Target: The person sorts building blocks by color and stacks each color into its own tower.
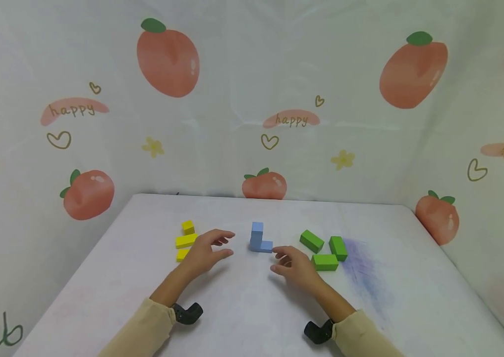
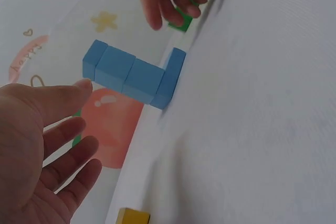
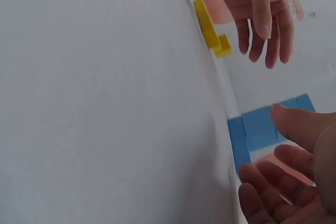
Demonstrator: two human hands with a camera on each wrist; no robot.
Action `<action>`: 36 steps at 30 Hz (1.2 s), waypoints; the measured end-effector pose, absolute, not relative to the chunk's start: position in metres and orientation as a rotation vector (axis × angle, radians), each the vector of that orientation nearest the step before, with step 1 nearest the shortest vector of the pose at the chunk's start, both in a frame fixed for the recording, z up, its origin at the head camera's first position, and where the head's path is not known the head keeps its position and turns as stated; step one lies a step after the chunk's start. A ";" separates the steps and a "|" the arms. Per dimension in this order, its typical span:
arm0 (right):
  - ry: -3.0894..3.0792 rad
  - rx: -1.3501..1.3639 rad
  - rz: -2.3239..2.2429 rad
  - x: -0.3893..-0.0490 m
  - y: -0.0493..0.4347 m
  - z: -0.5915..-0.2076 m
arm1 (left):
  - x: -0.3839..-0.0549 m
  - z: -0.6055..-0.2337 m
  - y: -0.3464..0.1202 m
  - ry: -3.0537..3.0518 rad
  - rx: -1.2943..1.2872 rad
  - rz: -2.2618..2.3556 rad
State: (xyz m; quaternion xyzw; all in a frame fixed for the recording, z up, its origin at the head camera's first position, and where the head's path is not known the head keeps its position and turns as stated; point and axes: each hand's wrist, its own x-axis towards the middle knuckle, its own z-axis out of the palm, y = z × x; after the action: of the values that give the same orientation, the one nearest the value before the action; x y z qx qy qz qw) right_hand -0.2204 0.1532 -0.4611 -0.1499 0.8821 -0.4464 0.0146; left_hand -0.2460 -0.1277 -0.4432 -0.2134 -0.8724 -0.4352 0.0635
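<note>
Where the blue stack [image 1: 256, 235] stands between both hands: a fingertip's brush could topple it.
Left hand [image 1: 206, 252]: empty, fingers apart, its eight o'clock.
Right hand [image 1: 296, 267]: empty, loosely curled, four o'clock.

I see soft, rather dim light; faint, smooth-edged shadows [image 1: 295, 296] lie on the white table [image 1: 243, 322] below the left hand [image 1: 208, 252] and the right hand [image 1: 297, 267]. Both wrist views look greyer, slightly soft.
</note>
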 end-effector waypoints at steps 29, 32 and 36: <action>2.585 -0.796 -1.387 -0.216 0.093 -0.460 | -0.219 -0.454 -0.203 -2.603 -0.574 -1.005; 2.574 -0.783 -1.388 -0.219 0.087 -0.462 | -0.220 -0.456 -0.209 -2.593 -0.570 -0.968; 2.559 -0.745 -1.391 -0.222 0.080 -0.463 | -0.221 -0.458 -0.218 -2.605 -0.551 -0.938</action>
State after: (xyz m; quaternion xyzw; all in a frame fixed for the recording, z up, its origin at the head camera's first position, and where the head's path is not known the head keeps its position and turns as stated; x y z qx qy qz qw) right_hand -0.2217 0.0796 -0.4628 -0.2473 0.8493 -0.4616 0.0674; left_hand -0.2214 -0.2182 -0.4578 -0.1926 -0.9111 -0.3281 0.1584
